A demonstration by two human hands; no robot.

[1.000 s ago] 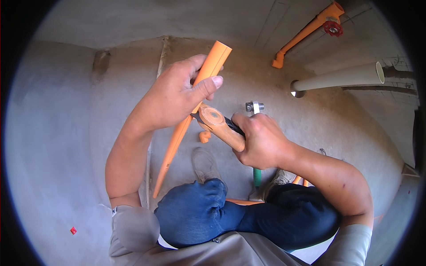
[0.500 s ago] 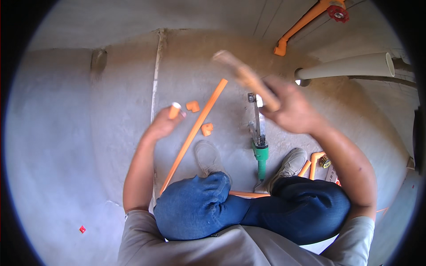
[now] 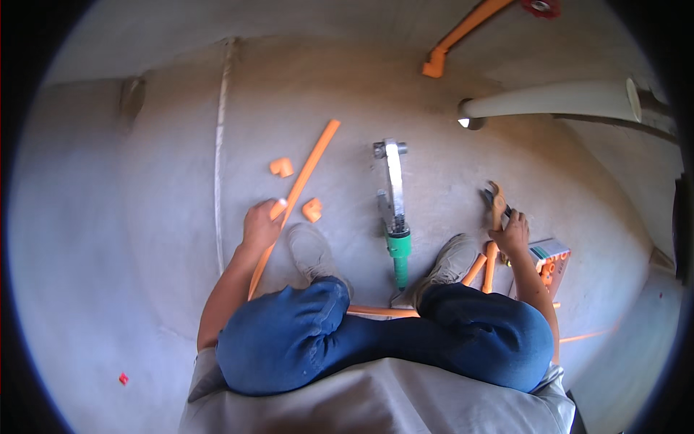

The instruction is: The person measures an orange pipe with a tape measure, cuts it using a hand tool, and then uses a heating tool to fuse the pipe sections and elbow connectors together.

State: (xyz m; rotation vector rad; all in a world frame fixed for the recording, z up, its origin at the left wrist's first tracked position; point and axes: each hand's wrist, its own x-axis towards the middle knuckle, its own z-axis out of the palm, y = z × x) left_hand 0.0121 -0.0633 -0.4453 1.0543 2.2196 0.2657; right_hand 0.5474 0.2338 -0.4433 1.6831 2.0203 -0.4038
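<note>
Probably for safety, our right hand [image 3: 515, 234] clasps the cutter [image 3: 499, 205] behind its head; our left hand [image 3: 262, 225] encloses a pipe piece [image 3: 277, 210].

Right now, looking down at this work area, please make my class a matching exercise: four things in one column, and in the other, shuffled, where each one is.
Things
1. Short pipe
2. Cutter
3. Green-handled tool
4. Two elbow pieces

Places
A. On the floor, its handle between the shoes
B. In the right hand
C. One on each side of the long pipe
D. In the left hand

Right pairs: 1-D, 2-B, 3-A, 4-C
</note>
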